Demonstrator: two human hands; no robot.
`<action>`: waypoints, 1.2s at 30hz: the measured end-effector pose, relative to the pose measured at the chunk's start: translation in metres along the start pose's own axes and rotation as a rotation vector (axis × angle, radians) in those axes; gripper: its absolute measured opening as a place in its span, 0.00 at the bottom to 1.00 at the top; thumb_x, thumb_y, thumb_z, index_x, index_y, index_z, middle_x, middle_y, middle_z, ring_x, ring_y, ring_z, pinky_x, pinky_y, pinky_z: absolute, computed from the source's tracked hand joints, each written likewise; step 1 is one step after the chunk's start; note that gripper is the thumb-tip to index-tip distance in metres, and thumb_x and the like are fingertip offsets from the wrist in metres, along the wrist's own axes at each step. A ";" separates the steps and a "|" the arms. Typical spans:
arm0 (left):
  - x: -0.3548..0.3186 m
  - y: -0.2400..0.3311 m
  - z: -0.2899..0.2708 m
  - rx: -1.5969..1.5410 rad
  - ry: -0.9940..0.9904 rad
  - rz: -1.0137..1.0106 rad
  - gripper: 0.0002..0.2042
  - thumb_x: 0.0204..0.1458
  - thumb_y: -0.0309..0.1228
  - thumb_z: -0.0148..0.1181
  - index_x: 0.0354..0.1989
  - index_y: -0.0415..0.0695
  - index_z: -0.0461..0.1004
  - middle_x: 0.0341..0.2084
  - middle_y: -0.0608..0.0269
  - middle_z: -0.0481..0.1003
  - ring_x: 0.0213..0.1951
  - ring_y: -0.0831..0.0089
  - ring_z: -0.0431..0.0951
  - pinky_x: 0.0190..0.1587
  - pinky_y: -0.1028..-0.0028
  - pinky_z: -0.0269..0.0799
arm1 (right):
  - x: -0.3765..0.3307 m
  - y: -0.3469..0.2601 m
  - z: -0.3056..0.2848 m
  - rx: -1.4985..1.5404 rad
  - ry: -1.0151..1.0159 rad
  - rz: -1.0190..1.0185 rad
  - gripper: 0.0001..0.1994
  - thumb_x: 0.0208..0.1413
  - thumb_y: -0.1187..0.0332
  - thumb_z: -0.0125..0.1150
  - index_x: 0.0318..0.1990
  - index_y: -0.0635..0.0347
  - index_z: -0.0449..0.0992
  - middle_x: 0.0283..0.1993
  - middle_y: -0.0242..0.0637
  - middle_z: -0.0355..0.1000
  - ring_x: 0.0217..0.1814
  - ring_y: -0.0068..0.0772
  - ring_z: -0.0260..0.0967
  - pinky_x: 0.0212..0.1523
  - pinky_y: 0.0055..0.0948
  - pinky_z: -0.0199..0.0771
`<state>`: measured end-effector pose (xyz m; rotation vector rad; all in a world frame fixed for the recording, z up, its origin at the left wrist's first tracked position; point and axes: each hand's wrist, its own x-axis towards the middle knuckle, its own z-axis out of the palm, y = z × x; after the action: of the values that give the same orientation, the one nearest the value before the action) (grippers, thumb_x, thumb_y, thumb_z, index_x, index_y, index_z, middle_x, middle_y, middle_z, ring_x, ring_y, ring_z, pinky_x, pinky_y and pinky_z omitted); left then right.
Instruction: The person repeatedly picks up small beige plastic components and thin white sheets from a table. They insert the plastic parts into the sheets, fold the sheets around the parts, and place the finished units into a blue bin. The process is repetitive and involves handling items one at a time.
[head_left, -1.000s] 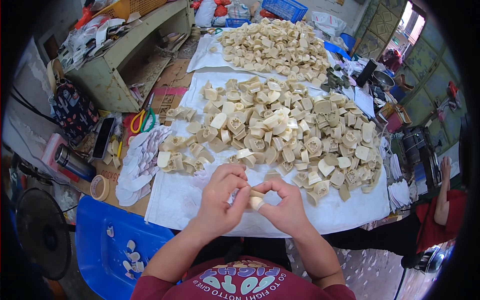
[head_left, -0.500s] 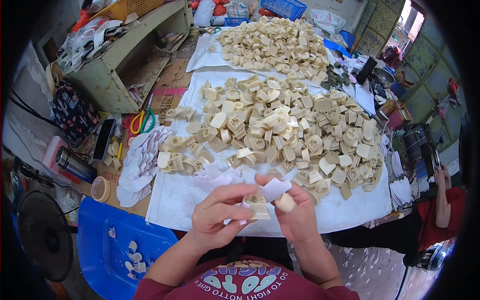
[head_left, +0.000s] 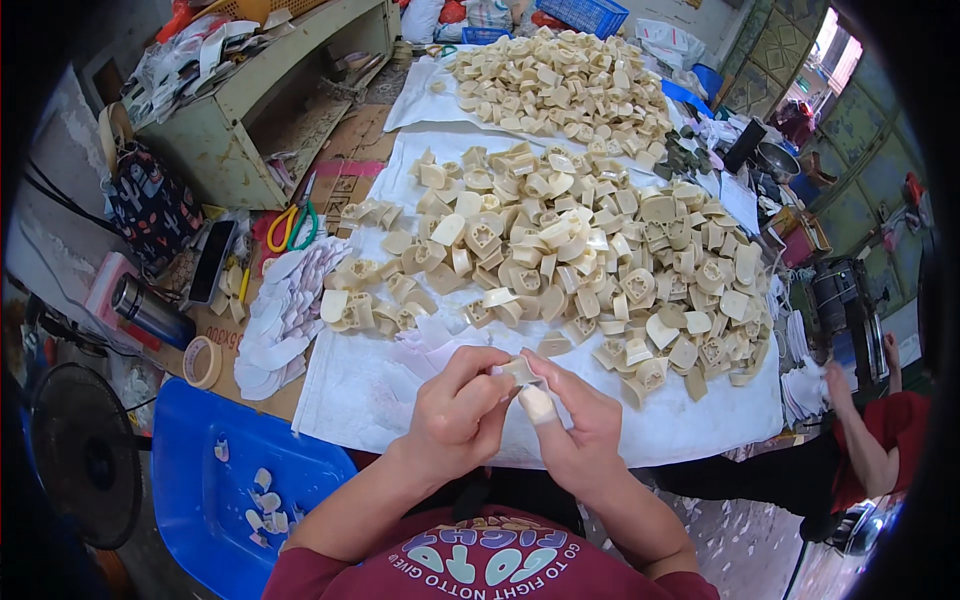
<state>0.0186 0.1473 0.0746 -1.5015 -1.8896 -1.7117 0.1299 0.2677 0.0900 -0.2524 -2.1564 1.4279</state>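
Both of my hands meet over the near edge of the cloth-covered table, holding one small cream plastic part (head_left: 520, 371) between them. My left hand (head_left: 450, 418) pinches it from the left with curled fingers. My right hand (head_left: 582, 425) grips its other side; a beige cover wraps the right thumb. Fingers hide much of the part, and I cannot make out any white slip on it. Thin whitish slips (head_left: 432, 343) lie just beyond my left hand. A wide heap of similar cream parts (head_left: 570, 240) spreads over the white cloth (head_left: 350, 400) ahead.
Farther back is a second heap (head_left: 560, 95). At left lie cut white pieces (head_left: 282, 320), scissors (head_left: 293, 225), a tape roll (head_left: 203, 362), a phone (head_left: 212, 262) and a flask (head_left: 152, 313). A blue plastic tub (head_left: 185, 480) holds several parts beside a fan (head_left: 82, 455). A co-worker (head_left: 875, 450) is at right.
My hands have come closer together around the part, which is turned and more covered. The white slip at my right fingers no longer shows. The co-worker's arm has shifted toward the white stack.
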 end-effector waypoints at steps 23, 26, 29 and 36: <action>-0.010 -0.011 0.020 -0.627 -0.004 -0.763 0.05 0.54 0.20 0.57 0.38 0.38 0.69 0.43 0.60 0.68 0.37 0.73 0.78 0.32 0.75 0.80 | 0.005 0.057 0.004 0.320 -0.021 0.039 0.09 0.53 0.71 0.62 0.42 0.59 0.77 0.54 0.39 0.73 0.65 0.43 0.59 0.64 0.41 0.55; -0.011 -0.016 0.012 -0.453 -0.050 -0.656 0.05 0.54 0.19 0.56 0.38 0.37 0.69 0.44 0.61 0.66 0.39 0.76 0.76 0.34 0.78 0.78 | 0.013 0.048 -0.001 0.101 -0.036 -0.015 0.07 0.52 0.71 0.63 0.38 0.59 0.78 0.53 0.38 0.74 0.65 0.42 0.59 0.65 0.42 0.54; -0.010 -0.014 0.009 -0.352 -0.127 -0.553 0.06 0.54 0.18 0.56 0.38 0.37 0.69 0.46 0.60 0.66 0.37 0.76 0.76 0.34 0.79 0.77 | 0.014 0.048 -0.003 0.125 -0.015 0.005 0.05 0.51 0.72 0.64 0.34 0.61 0.79 0.52 0.39 0.74 0.67 0.42 0.57 0.66 0.43 0.52; -0.014 -0.013 0.018 -0.062 -0.022 -0.282 0.15 0.54 0.22 0.58 0.50 0.40 0.67 0.49 0.51 0.68 0.34 0.65 0.79 0.34 0.70 0.77 | 0.015 0.042 -0.002 0.130 0.064 -0.035 0.06 0.49 0.71 0.65 0.35 0.59 0.80 0.52 0.40 0.74 0.63 0.46 0.62 0.61 0.40 0.59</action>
<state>0.0236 0.1567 0.0508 -1.3300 -2.1656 -1.8920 0.1130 0.2934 0.0578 -0.2078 -1.9977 1.5126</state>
